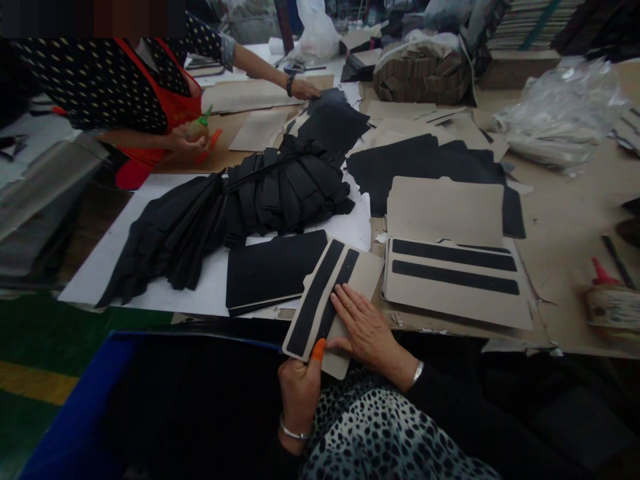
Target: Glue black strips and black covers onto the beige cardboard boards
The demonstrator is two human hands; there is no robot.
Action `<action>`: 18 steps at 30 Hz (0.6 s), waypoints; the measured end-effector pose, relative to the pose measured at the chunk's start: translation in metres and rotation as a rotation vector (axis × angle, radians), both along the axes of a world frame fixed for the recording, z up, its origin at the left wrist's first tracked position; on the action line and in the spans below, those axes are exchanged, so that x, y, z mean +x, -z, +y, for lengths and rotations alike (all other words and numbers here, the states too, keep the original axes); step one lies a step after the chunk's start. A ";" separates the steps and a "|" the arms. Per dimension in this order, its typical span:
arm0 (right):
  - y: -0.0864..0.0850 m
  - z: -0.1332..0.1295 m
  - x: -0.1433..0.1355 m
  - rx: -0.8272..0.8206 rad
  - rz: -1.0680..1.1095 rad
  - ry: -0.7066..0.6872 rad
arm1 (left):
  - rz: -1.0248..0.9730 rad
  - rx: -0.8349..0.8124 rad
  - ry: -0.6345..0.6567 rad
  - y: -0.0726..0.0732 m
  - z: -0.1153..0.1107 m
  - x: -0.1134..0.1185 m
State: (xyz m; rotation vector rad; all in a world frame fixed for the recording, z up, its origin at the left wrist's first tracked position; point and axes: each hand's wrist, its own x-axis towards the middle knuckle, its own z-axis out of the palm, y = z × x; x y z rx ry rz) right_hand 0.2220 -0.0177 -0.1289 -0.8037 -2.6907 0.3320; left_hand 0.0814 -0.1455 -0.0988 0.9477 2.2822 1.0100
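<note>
A beige card panel [365, 267] with two black strips lies tilted at the table's front edge. My left hand [300, 393] grips its lower corner, with an orange finger cover on the thumb. Flat across the panel, close to the shorter black strip [345, 270], rests my right hand [365, 337], fingers stretched out. Just left of the panel is a stack of black panels [273, 267]. To the right sits a pile of beige panels [450, 293], the top one bearing two black strips. A plain beige panel [445, 207] lies behind that pile.
A long heap of black strips [280, 193] covers white paper at left. Black sheets [425, 167] spread behind. Across the table, a co-worker's hand [305, 89] touches black sheets; the other holds a green-tipped bottle [199, 127]. A red-capped bottle [613, 303] stands at right.
</note>
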 end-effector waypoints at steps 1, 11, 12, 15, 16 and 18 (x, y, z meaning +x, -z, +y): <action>-0.001 0.000 0.000 0.001 -0.006 0.003 | -0.024 -0.018 -0.014 0.000 0.001 -0.001; -0.006 -0.002 -0.004 0.001 -0.008 0.042 | -0.247 -0.062 -0.153 0.004 0.005 -0.008; -0.009 -0.002 -0.004 0.000 0.000 0.044 | -0.254 -0.064 -0.166 0.005 0.004 -0.007; -0.027 0.005 -0.001 -0.012 0.035 0.063 | -0.283 -0.072 -0.218 0.008 0.003 -0.007; -0.035 0.012 0.001 -0.018 0.051 0.079 | -0.323 -0.058 -0.245 0.009 0.002 -0.008; -0.051 0.031 0.006 -0.030 0.083 0.135 | -0.470 0.006 -0.312 0.012 -0.001 -0.009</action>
